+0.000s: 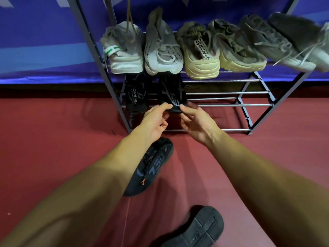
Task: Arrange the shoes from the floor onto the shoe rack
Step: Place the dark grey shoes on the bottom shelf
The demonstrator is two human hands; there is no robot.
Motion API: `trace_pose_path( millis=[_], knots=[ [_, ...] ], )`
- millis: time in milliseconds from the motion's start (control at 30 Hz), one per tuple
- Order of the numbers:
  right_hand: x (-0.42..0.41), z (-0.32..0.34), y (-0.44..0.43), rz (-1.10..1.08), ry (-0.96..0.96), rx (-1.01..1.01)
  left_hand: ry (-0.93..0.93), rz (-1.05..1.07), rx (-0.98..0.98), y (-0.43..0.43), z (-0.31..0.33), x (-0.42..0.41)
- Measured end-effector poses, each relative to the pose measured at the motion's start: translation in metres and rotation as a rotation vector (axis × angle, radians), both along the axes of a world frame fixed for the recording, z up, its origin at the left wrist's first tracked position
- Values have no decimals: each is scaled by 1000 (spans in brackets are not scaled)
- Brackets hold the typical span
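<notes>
A metal shoe rack (231,93) stands against a blue wall. Its upper shelf carries several grey and cream sneakers (201,50). On the lower shelf sits one black shoe (135,97), and beside it a second black shoe (173,93) rests on the bars. My left hand (154,122) and my right hand (195,120) both pinch the heel end of that second black shoe. On the red floor lie a dark shoe with an orange mark (151,168), partly under my left forearm, and another black shoe turned sole-up (197,229).
The lower shelf bars to the right of the black shoes are bare (222,98). The rack's left post (99,65) rises beside my left hand. Red floor (53,131) spreads left and right of the rack.
</notes>
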State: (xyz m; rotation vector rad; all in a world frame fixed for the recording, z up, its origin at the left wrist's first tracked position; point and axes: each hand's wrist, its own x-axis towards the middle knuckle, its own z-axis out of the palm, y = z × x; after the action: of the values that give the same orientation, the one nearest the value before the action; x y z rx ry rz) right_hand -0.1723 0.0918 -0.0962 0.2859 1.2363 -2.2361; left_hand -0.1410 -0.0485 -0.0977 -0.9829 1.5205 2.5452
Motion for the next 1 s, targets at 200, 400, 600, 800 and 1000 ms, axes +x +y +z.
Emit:
trace_pose_path(
  millis=[200, 400, 600, 800, 1000],
  knots=[
    [-10, -11, -20, 15, 2, 2, -50, 103, 10, -16, -18, -7],
    [-20, -16, -34, -31, 2, 64, -53, 189, 77, -23, -24, -15],
    [-19, -16, -41, -73, 50, 119, -87, 222, 80, -18, -28, -19],
    [-16, -16, -41, -18, 72, 213, -77, 142, 37, -22, -27, -11],
    [-4, -16, -32, 44, 82, 295, -90, 16, -59, -25, -30, 9]
  ],
)
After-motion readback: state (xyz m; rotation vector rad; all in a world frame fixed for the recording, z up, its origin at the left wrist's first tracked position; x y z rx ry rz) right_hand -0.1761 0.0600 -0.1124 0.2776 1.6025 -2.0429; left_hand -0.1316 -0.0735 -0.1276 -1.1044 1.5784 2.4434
